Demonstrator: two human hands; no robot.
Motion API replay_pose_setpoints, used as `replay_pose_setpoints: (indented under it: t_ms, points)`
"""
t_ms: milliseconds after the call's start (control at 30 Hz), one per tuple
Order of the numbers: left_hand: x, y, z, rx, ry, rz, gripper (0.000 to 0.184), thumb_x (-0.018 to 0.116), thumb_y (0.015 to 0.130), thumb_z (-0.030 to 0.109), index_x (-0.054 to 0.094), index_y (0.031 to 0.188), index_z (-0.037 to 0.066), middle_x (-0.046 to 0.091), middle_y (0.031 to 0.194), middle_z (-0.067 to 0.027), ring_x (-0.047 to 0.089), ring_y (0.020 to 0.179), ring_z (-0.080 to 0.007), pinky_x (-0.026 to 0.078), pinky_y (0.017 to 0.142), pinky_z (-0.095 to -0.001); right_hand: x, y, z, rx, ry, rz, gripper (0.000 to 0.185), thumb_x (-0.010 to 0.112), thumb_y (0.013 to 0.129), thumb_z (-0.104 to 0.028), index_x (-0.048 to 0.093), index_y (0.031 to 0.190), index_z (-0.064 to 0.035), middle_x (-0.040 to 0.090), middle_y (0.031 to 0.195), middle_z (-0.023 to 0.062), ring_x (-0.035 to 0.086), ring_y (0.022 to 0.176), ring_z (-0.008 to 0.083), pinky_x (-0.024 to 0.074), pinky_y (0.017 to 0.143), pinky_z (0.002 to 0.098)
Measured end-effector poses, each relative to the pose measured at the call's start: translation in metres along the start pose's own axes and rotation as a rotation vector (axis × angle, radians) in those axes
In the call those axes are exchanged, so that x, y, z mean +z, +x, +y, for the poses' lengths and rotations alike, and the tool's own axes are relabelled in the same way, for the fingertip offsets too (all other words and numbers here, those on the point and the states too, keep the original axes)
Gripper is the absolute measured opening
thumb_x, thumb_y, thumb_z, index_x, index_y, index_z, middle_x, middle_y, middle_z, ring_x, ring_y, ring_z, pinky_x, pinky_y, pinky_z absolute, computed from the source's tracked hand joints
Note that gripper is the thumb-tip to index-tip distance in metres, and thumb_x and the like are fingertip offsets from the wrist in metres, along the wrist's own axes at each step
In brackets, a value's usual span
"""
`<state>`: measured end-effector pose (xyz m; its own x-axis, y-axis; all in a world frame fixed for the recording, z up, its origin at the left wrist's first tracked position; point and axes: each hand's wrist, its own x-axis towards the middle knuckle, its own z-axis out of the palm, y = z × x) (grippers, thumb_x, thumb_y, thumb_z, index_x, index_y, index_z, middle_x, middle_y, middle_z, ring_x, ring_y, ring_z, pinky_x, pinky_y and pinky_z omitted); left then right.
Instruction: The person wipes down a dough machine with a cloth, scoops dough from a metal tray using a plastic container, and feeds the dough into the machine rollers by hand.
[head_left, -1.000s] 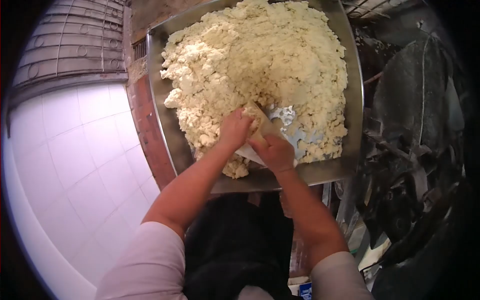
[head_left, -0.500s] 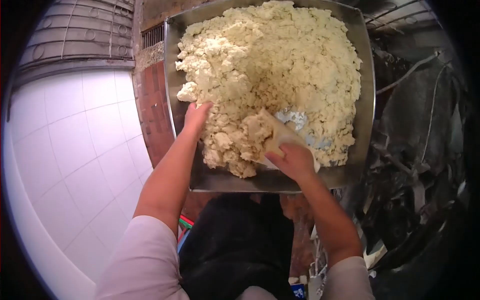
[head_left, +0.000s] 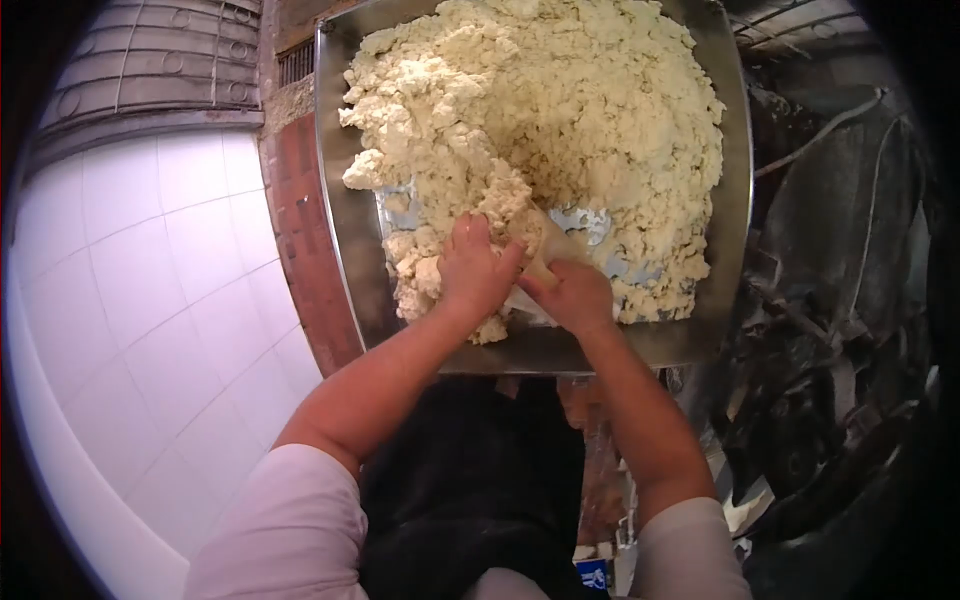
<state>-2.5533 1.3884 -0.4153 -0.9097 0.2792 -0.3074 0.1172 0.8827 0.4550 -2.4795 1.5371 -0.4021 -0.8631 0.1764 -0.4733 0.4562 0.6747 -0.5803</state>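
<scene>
A large metal tray (head_left: pixel 338 225) holds a heap of pale, crumbly dough (head_left: pixel 620 120). My left hand (head_left: pixel 475 268) lies over the dough at the near middle of the tray, its fingers stretched out and the thumb toward my right hand. Close beside it, my right hand (head_left: pixel 578 298) is closed on a pale, flat scraper (head_left: pixel 565 243) whose face leans against the dough. Part of the scraper is hidden by my hands and the crumbs. Shiny bare patches of tray bottom show right of the scraper and at the left.
White tiled flooring (head_left: pixel 150 270) and a strip of red brick (head_left: pixel 310 220) lie left of the tray. A metal grille (head_left: pixel 150 60) stands at the far left. Dark, cluttered material (head_left: pixel 820 330) crowds the right side.
My left hand has moved right from the tray's left side, pulling dough inward and baring a patch there. My right hand stays on the scraper, shifted slightly left and up.
</scene>
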Motion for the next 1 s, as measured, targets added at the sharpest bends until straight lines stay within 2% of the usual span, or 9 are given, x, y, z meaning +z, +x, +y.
replay_pose_setpoints:
  t_ms: [100,267,333,433,567,700,800,900,1000]
  points:
    - [0.001,-0.014,-0.015,0.141,0.042,0.031,0.062,0.057,0.083,0.048,0.048,0.121,0.000,0.045,0.129,-0.0250,0.045,0.117,-0.0401,0.037,0.096,-0.0475,0.009,-0.009,0.012,-0.077,-0.003,0.076,0.054,0.064,0.073,-0.061,0.067,0.078,-0.0070,0.063,0.074,0.0152,0.061,0.071,0.0354,0.0491,0.063,0.0428]
    - [-0.052,0.051,-0.033,-0.160,-0.396,-0.582,0.064,0.063,0.081,0.046,0.050,0.119,-0.003,0.062,0.105,-0.0228,0.060,0.095,-0.0375,0.045,0.084,-0.0395,0.021,-0.030,0.018,-0.161,-0.054,0.078,0.055,0.064,0.073,-0.061,0.067,0.077,-0.0066,0.063,0.077,0.0149,0.062,0.072,0.0345,0.0492,0.063,0.0420]
    - [-0.063,0.094,-0.025,-0.240,-0.113,-0.684,0.057,0.067,0.078,0.039,0.053,0.115,-0.003,0.064,0.098,-0.0207,0.062,0.089,-0.0338,0.047,0.079,-0.0392,0.024,-0.034,0.020,-0.173,-0.015,0.109,0.055,0.064,0.073,-0.061,0.067,0.077,-0.0062,0.063,0.076,0.0147,0.061,0.072,0.0346,0.0491,0.063,0.0420]
    - [-0.063,0.104,0.002,-0.085,-0.090,-0.430,0.050,0.064,0.079,0.035,0.058,0.112,-0.003,0.062,0.091,-0.0160,0.059,0.085,-0.0258,0.046,0.076,-0.0350,0.023,-0.027,0.019,-0.182,-0.006,0.139,0.058,0.061,0.074,-0.063,0.065,0.075,-0.0052,0.062,0.075,0.0142,0.061,0.074,0.0344,0.0488,0.065,0.0432]
    - [-0.044,0.090,-0.012,0.124,-0.353,-0.711,0.053,0.059,0.077,0.016,0.050,0.128,0.006,0.065,0.095,-0.0118,0.060,0.083,-0.0210,0.048,0.076,-0.0335,0.022,-0.027,0.020,-0.202,-0.021,0.175,0.055,0.064,0.072,-0.061,0.067,0.077,-0.0062,0.062,0.075,0.0135,0.061,0.073,0.0339,0.0486,0.063,0.0425]
    - [-0.040,0.030,-0.025,0.625,-0.021,-0.452,0.060,0.059,0.083,0.029,0.043,0.136,0.009,0.047,0.134,-0.0203,0.040,0.128,-0.0367,0.033,0.104,-0.0428,0.019,-0.027,0.022,-0.183,-0.017,0.075,0.058,0.060,0.075,-0.064,0.067,0.078,-0.0057,0.063,0.076,0.0145,0.062,0.077,0.0337,0.0490,0.068,0.0430]
    - [-0.041,-0.002,-0.006,0.467,0.150,-0.326,0.068,0.055,0.085,0.045,0.039,0.137,0.004,0.034,0.143,-0.0215,0.021,0.136,-0.0427,0.021,0.109,-0.0505,0.012,-0.024,0.016,-0.156,-0.024,0.014,0.057,0.061,0.074,-0.063,0.068,0.079,-0.0063,0.063,0.076,0.0147,0.062,0.077,0.0334,0.0492,0.068,0.0428]
    - [-0.018,-0.005,0.007,0.488,0.172,-0.121,0.075,0.048,0.086,0.055,0.038,0.136,0.000,0.037,0.141,-0.0227,0.026,0.134,-0.0406,0.020,0.108,-0.0519,0.013,-0.020,0.017,-0.114,-0.013,0.004,0.058,0.061,0.074,-0.063,0.069,0.081,-0.0063,0.063,0.078,0.0152,0.062,0.078,0.0337,0.0493,0.068,0.0437]
    - [-0.002,0.026,0.001,0.391,0.114,-0.221,0.072,0.042,0.088,0.057,0.041,0.133,0.001,0.038,0.139,-0.0210,0.031,0.131,-0.0396,0.022,0.107,-0.0511,0.007,-0.007,0.004,-0.014,0.008,-0.060,0.061,0.058,0.075,-0.065,0.069,0.083,-0.0051,0.065,0.081,0.0162,0.063,0.079,0.0348,0.0490,0.069,0.0455]
